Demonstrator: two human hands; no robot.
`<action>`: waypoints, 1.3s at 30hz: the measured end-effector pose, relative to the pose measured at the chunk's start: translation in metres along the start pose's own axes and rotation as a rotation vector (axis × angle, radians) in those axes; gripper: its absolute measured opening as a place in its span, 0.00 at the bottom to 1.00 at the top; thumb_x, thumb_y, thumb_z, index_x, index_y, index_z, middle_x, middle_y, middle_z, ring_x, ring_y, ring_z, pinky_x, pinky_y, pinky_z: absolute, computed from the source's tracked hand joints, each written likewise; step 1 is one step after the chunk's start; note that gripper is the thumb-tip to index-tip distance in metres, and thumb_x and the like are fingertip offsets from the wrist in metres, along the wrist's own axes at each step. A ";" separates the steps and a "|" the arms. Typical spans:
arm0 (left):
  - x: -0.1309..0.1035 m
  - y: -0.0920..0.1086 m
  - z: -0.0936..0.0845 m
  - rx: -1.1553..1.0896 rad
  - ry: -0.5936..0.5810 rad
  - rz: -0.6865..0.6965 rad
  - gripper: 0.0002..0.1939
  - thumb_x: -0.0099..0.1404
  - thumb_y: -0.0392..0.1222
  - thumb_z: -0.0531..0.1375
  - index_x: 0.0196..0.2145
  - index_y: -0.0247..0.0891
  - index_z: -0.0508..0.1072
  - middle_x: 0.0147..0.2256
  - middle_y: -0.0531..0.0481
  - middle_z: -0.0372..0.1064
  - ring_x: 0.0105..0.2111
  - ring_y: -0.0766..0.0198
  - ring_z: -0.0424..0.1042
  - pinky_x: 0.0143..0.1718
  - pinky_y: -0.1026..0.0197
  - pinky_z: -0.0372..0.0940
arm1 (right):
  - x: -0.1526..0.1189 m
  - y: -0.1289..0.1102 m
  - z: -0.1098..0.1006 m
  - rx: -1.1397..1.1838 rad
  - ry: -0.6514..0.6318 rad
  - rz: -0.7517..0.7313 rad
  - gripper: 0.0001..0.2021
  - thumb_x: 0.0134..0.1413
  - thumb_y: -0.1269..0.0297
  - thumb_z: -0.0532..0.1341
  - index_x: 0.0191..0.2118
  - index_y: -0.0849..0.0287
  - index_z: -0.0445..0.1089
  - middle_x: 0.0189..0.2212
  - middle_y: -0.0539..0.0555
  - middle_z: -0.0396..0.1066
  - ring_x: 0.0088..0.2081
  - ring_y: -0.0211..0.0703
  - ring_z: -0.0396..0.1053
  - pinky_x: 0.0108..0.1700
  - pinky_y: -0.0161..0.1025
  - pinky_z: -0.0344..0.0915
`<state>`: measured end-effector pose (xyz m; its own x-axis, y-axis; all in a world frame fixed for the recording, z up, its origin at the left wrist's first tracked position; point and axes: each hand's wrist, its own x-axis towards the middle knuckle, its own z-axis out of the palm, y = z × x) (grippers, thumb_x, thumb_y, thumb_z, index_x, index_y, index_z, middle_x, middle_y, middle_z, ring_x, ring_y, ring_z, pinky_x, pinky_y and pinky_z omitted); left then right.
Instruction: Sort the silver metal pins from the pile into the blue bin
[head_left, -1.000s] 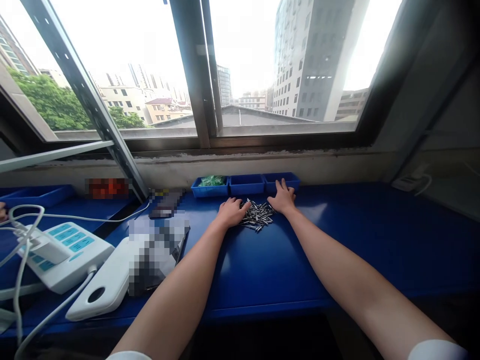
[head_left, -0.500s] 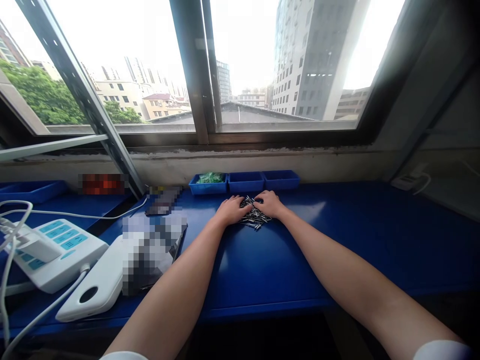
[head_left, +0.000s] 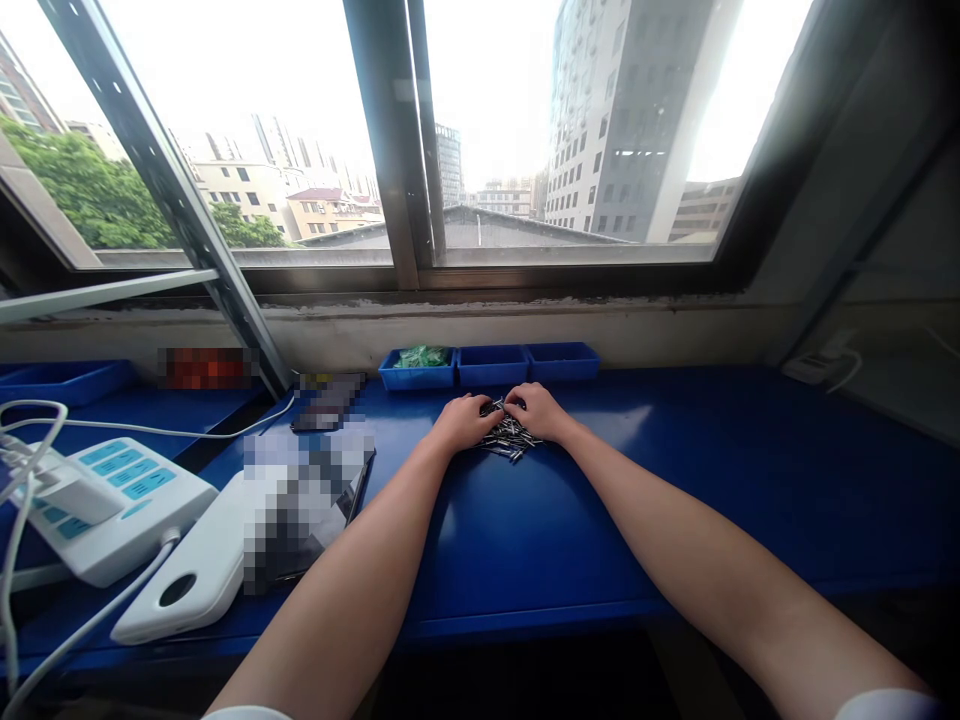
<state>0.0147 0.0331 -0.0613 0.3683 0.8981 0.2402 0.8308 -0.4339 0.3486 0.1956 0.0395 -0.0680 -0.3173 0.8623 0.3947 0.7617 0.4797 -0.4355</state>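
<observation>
A loose heap of small, thin metal pieces (head_left: pixel 513 440), silvery with some dark parts, lies on the blue tabletop (head_left: pixel 517 540); they are too small to name surely. My left hand (head_left: pixel 462 422) rests at the heap's left edge, fingers forward and thumb apart, reaching over the pieces. On the opposite side my right hand (head_left: pixel 538 411) bends its fingers down toward the thumb at the top of the heap. Its fingertips look closed together, and whatever is between them is hidden. Both hands cover part of the heap.
Behind the hands stand a blue bin (head_left: pixel 418 377) with green packets, a middle blue bin (head_left: pixel 492 372) and a right blue bin (head_left: pixel 562 362). To the left lie a white power strip (head_left: pixel 127 500), a white power bank (head_left: pixel 176 585) and cables. A metal post (head_left: pixel 176 180) rises nearby.
My right hand has shifted very slightly left over the heap, its fingers curled a little more. My left hand stays almost where it was.
</observation>
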 end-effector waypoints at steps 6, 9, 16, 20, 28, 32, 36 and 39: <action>0.001 0.005 -0.001 -0.053 0.170 0.097 0.20 0.62 0.48 0.54 0.49 0.38 0.71 0.47 0.45 0.71 0.47 0.55 0.69 0.48 0.60 0.62 | -0.002 -0.008 -0.003 0.122 0.067 -0.059 0.10 0.57 0.63 0.54 0.36 0.57 0.72 0.32 0.52 0.73 0.38 0.42 0.65 0.44 0.38 0.60; 0.001 0.009 -0.001 -0.107 0.226 0.186 0.17 0.62 0.41 0.53 0.48 0.38 0.71 0.46 0.46 0.72 0.46 0.58 0.69 0.49 0.61 0.62 | -0.002 -0.012 -0.003 0.280 0.108 -0.071 0.10 0.56 0.61 0.55 0.36 0.57 0.71 0.31 0.52 0.73 0.35 0.40 0.68 0.40 0.37 0.62; 0.002 0.011 -0.005 -0.116 0.268 0.169 0.13 0.64 0.42 0.53 0.40 0.40 0.75 0.38 0.48 0.75 0.40 0.59 0.72 0.45 0.61 0.64 | -0.001 -0.015 0.000 0.541 0.160 0.014 0.10 0.51 0.57 0.58 0.35 0.58 0.67 0.21 0.48 0.70 0.25 0.38 0.68 0.31 0.36 0.62; 0.002 0.009 -0.007 -0.107 0.294 0.132 0.13 0.65 0.43 0.52 0.37 0.40 0.76 0.36 0.49 0.75 0.38 0.59 0.72 0.43 0.61 0.64 | -0.001 -0.014 -0.002 0.506 0.191 0.021 0.09 0.49 0.59 0.59 0.32 0.58 0.69 0.24 0.50 0.71 0.28 0.39 0.69 0.32 0.35 0.62; 0.002 0.010 -0.006 -0.178 0.345 0.136 0.12 0.63 0.41 0.54 0.40 0.40 0.74 0.38 0.50 0.75 0.39 0.61 0.72 0.44 0.62 0.64 | 0.001 -0.011 -0.003 0.501 0.192 0.070 0.08 0.51 0.61 0.57 0.28 0.59 0.70 0.24 0.51 0.73 0.28 0.39 0.70 0.34 0.36 0.64; 0.002 0.010 -0.007 -0.168 0.333 0.113 0.10 0.63 0.40 0.54 0.37 0.40 0.75 0.36 0.50 0.75 0.38 0.61 0.72 0.44 0.62 0.64 | 0.002 -0.009 -0.002 0.603 0.211 0.064 0.09 0.45 0.62 0.61 0.33 0.60 0.72 0.25 0.51 0.73 0.29 0.40 0.71 0.34 0.37 0.65; 0.003 0.006 -0.005 -0.200 0.370 0.124 0.10 0.62 0.39 0.54 0.36 0.39 0.75 0.34 0.49 0.75 0.36 0.61 0.72 0.40 0.63 0.64 | 0.002 -0.010 -0.005 0.735 0.190 0.068 0.10 0.40 0.62 0.64 0.32 0.60 0.73 0.29 0.52 0.74 0.33 0.41 0.71 0.38 0.38 0.67; 0.004 0.005 -0.004 -0.226 0.381 0.137 0.09 0.62 0.39 0.55 0.35 0.38 0.75 0.34 0.50 0.75 0.35 0.62 0.73 0.39 0.64 0.64 | -0.001 -0.014 -0.011 0.876 0.156 0.101 0.10 0.39 0.62 0.64 0.32 0.60 0.74 0.30 0.53 0.75 0.35 0.43 0.72 0.41 0.39 0.67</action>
<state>0.0183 0.0341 -0.0552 0.2533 0.7596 0.5990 0.6580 -0.5892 0.4689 0.1915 0.0302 -0.0536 -0.1434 0.9059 0.3985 0.0567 0.4095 -0.9105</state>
